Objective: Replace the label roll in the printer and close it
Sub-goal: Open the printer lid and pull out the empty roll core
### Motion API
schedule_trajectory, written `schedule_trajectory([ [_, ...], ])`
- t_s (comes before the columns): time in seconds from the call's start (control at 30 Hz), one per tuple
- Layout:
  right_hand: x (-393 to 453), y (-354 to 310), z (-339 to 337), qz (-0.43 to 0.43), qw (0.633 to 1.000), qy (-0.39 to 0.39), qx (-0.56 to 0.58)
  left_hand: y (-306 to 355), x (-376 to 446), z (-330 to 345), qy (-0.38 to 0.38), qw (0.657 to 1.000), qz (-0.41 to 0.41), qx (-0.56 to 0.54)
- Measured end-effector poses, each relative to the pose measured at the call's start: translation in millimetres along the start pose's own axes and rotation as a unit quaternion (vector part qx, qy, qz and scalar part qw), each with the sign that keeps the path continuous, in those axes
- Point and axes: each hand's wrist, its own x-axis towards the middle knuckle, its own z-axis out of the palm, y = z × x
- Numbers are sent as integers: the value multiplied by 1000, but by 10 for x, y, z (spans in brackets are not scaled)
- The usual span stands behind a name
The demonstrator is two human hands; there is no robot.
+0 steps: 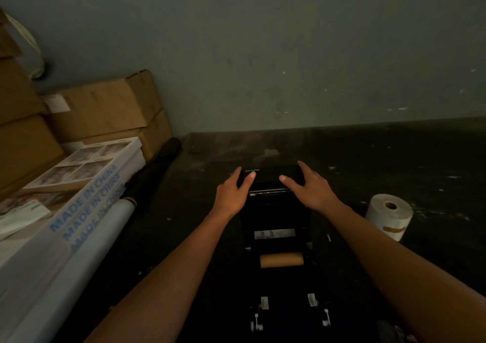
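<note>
A black label printer (273,211) sits on the dark table in the middle of the head view, with "Xprinter" printed on its lid (267,173). My left hand (232,191) holds the lid's left side, thumb on top. My right hand (311,187) holds the lid's right side the same way. Below the lid a narrow metal bar shows. Nearer to me a bare brown cardboard core (281,260) lies across the printer's dark roll bay. A full white label roll (389,215) stands on end on the table to the right of the printer, apart from both hands.
Cardboard boxes (105,111) are stacked at the back left against a grey wall. Flat white cartons marked "MADE IN CHINA" (79,211) and a white tube (86,253) lean along the table's left side. A dark rolled object (157,166) lies beside them.
</note>
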Motion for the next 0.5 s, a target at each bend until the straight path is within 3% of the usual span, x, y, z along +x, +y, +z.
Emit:
schedule_trajectory([
  [0.23, -49, -49, -42, -1, 1000, 4, -13, -75, -31, -116, -49, 998, 31, 26],
  [0.4, -568, 141, -62, -59, 991, 124, 4, -330, -494, -108, 26, 987, 152, -38],
  [0.5, -889, 450, 38, -13, 997, 72, 31, -647, -811, 96, -25, 984, 171, -33],
])
